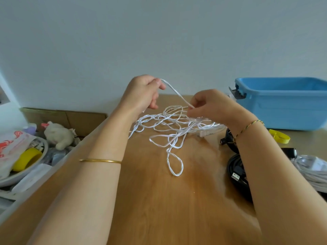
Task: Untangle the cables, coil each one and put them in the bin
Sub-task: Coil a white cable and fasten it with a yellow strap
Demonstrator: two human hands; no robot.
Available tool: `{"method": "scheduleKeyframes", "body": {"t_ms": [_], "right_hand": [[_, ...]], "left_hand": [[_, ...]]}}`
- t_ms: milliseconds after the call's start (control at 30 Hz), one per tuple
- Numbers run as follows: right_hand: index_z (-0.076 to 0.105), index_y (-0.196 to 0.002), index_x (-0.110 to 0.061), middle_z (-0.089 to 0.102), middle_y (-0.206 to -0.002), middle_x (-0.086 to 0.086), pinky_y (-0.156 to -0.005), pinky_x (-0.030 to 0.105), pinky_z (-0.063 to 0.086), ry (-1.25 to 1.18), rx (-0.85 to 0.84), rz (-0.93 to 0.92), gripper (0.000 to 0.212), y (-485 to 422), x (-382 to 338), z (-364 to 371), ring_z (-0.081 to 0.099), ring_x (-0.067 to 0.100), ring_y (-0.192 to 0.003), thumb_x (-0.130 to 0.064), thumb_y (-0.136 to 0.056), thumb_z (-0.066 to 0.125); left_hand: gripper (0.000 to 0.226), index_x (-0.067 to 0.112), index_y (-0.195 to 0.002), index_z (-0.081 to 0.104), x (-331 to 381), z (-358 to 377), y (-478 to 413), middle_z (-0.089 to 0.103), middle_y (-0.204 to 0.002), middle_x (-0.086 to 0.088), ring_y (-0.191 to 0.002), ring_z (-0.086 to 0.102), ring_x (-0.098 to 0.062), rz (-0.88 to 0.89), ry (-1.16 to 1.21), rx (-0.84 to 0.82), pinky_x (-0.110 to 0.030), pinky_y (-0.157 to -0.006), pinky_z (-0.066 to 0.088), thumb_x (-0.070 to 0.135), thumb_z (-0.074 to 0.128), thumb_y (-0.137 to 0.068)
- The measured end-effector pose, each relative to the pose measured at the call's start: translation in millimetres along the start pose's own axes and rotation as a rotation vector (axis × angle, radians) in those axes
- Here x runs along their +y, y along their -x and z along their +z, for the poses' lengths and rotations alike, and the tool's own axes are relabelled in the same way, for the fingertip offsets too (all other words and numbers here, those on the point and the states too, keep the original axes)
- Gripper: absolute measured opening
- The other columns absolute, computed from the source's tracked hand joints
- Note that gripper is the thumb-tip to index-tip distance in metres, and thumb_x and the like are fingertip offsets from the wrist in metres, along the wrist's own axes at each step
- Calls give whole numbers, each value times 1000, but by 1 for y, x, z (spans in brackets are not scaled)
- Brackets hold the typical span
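**A:** Where is the white cable, and how is it held?

**B:** The white cable (169, 131) lies in a loose tangle on the far middle of the table (159, 200), just beneath both hands. One strand rises from it, drawn straight between them. The left hand (141, 92) pinches the strand's higher, left end between thumb and forefinger, with the other fingers curled. The right hand (208, 106) pinches the lower end at its fingertips, right above the tangle.

**A:** And the bin?

**B:** The bin (283, 103) stands at the far right against the wall, apart from the tangle. The frame edge cuts off its right side, and its floor is out of sight.

**A:** What else is hard to make out?

**B:** The right forearm covers part of a black cable (237, 174) on the near right, and a USB plug shows beside the arm. A pale coil (311, 172) further right runs off the frame. I cannot tell where the white cable ends.

**A:** What about materials and shapes?

**B:** The white cable is thin and twisted in places, and it falls in open loops. The table is smooth, warm wood with visible grain. The bin is blue plastic with rounded corners and a dark clip on its left end.
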State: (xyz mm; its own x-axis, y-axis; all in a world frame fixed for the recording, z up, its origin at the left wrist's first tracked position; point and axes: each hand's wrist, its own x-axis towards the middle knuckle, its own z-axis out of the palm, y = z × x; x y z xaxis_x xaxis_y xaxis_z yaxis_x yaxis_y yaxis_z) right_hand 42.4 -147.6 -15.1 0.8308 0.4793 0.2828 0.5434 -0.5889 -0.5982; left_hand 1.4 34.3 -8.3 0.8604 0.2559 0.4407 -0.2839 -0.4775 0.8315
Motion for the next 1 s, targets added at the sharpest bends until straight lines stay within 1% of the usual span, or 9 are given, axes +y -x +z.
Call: {"method": "scheduleKeyframes", "body": {"t_ms": [167,267,433,533,600,667,733,833,1000], "right_hand": [[72,-84,-19,69,-86,-3,-80,26,49,183,-295,49,6,0,8,8,59,6,-76,-22,-79,72],[68,-102,-20,65,-103,-4,-88,30,48,354,-414,132,26,1,18,12,59,11,-91,-29,-78,74],[57,-121,-14,67,-102,-1,-81,20,50,-98,-198,60,48,0,1,11,63,10,-88,-26,-79,75],[58,-114,-4,70,-88,8,-84,34,55,-555,-160,67,31,5,-12,8,69,18,-75,-11,-85,68],[58,-97,-2,60,-66,6,-59,31,55,-782,-105,80,10,6,-17,6,55,13,-47,-9,-90,60],[55,-82,-8,44,-54,-2,-37,19,35,-902,53,105,12,3,-15,5,32,7,-38,-12,-93,57],[55,-77,-11,36,-48,-7,-35,17,21,-971,240,142,20,-3,-8,3,24,5,-37,-17,-95,54],[56,-73,-12,35,-49,-5,-33,17,22,-958,454,229,26,-5,8,3,25,5,-35,-20,-97,50],[63,-87,-3,44,-58,-2,-41,21,30,-592,403,299,18,-7,26,21,33,7,-43,-19,-92,58]], "left_hand": [[25,22,-69,56,1,-4,-10,43,-54,3,-48,44,-21,52,-27,429,-34,-54,46,29,41,-87],[29,22,-66,53,0,-28,-16,42,-51,1,-47,42,-20,32,53,559,-25,-45,39,25,41,-92],[26,12,-73,58,0,-13,-8,36,-31,10,-29,32,-9,-78,-22,197,-17,-39,32,17,45,-95],[23,9,-75,61,-1,-4,-5,34,-33,10,-32,31,-12,-136,-8,116,-20,-42,32,16,46,-92],[25,7,-78,63,-3,-5,-2,33,-34,7,-32,32,-13,-167,-14,61,-20,-42,33,15,45,-93],[27,3,-85,65,-5,-7,0,32,-36,6,-33,31,-12,-248,44,-53,-18,-40,32,16,44,-96],[31,2,-90,65,-5,-8,3,29,-38,8,-33,29,-9,-367,156,-232,-16,-39,30,20,42,-100],[33,5,-93,65,-2,-8,9,29,-36,10,-30,28,-4,-444,400,-534,-15,-38,31,24,39,-100],[36,-1,-102,69,-1,-19,7,35,-36,7,-31,34,-5,-411,956,-862,-18,-50,49,19,40,-94]]}}
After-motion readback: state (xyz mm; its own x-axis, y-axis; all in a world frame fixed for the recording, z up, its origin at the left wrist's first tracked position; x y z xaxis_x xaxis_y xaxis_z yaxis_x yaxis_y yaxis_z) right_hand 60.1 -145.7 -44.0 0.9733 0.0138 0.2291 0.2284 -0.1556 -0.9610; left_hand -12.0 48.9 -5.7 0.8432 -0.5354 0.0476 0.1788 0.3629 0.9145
